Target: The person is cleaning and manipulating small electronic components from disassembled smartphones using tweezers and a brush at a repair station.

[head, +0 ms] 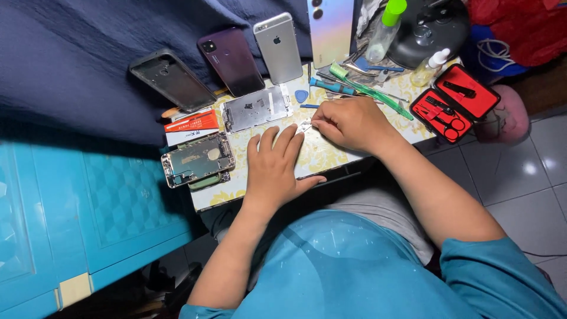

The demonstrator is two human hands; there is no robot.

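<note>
Small metal part: a tiny pale piece (305, 125) is lying on the counter (331, 155), just in front of the bare metal phone plate (256, 108) and touching the fingertips of both hands.
Handling: it is looking light, thin and stiff, probably easy to bend or flick away; pinching it by its edges between fingertips, or pinning it flat, is seeming the safest hold.
Right hand: the right hand (353, 123) is curling its fingers down onto the part's right end, pinching or pressing it; whether a slim tool is also in the grip I cannot tell.
Left hand: the left hand (273, 168) is lying flat and spread, grasping nothing, its fingertips steadying the part from the near side.
Phones and phone bodies: four are leaning or lying behind the plate, one dark empty shell (172, 80), one purple (231, 61), one silver (278, 47), one pale iridescent (331, 31).
Opened housings: two, the plate itself and a gutted frame (198, 158) sitting left of and nearer than the plate.
Red kit: one open manicure-style case (453, 101) is sitting far right of the plate.
Bottles: two, one green-capped (385, 28) and one small clear (429, 67), standing behind and right of the plate.
Brush: one green toothbrush (366, 90) is lying right of the plate.
</note>
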